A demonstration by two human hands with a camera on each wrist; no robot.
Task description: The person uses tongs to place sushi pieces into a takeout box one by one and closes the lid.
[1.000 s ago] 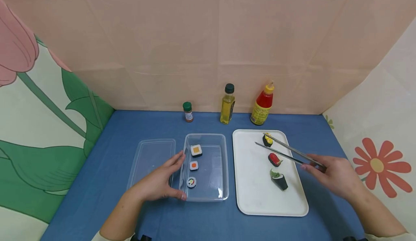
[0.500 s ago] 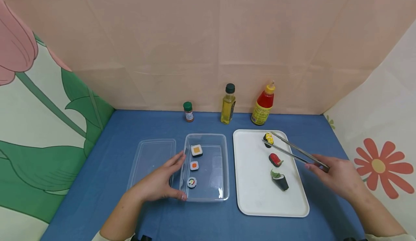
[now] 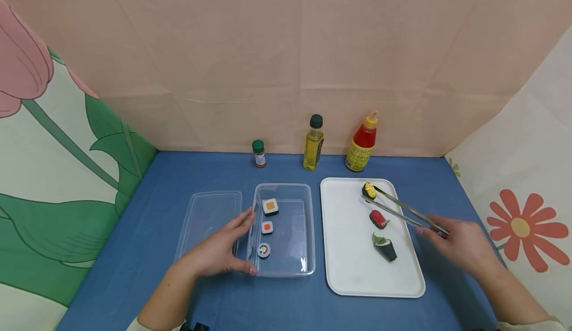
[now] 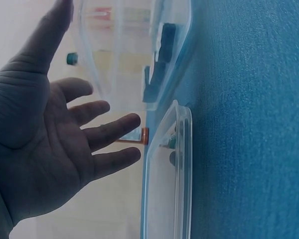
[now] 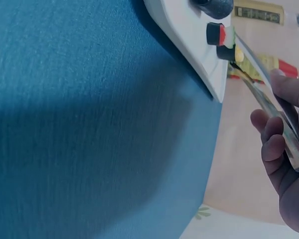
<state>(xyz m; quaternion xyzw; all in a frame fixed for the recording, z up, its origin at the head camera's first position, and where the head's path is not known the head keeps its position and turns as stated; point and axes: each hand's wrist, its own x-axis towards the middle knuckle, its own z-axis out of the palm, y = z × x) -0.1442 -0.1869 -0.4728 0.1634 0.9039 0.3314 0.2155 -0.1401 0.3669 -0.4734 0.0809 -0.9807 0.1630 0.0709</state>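
While the blue bench [image 3: 170, 276] fills the lower half of the head view, the work splits into two zones at centre frame. Right of centre lies the white tray [image 3: 348, 271]; left of centre stands the clear container [image 3: 308, 231], with its clear lid [image 3: 207, 217] flat on the bench just beside it, further left.

The left hand [image 3: 221, 251] rests against the container's left wall with fingers straight and spread, holding nothing; the left wrist view confirms an open palm. The right hand [image 3: 464, 246], at lower right, has fingers curled round the handle end of the metal tongs [image 3: 399, 209].

Three bottles stand at the back edge, upper centre: red sauce bottle [image 3: 362, 145], oil bottle [image 3: 314, 145], small spice jar [image 3: 258, 153].

Three sushi pieces [image 3: 266, 227] lie in a column inside the container. On the tray, the green-topped roll [image 3: 384, 246] and the red-topped piece [image 3: 378, 219] lie untouched. The yellow-topped piece [image 3: 368, 191] sits at the tray's upper part, between the tong tips; the tips appear closed on it, though lift-off cannot be confirmed.

Judged step: grasp of the yellow-topped piece. The next move calls for steady tong pressure, a vertical lift, then travel leftward over the container wall.
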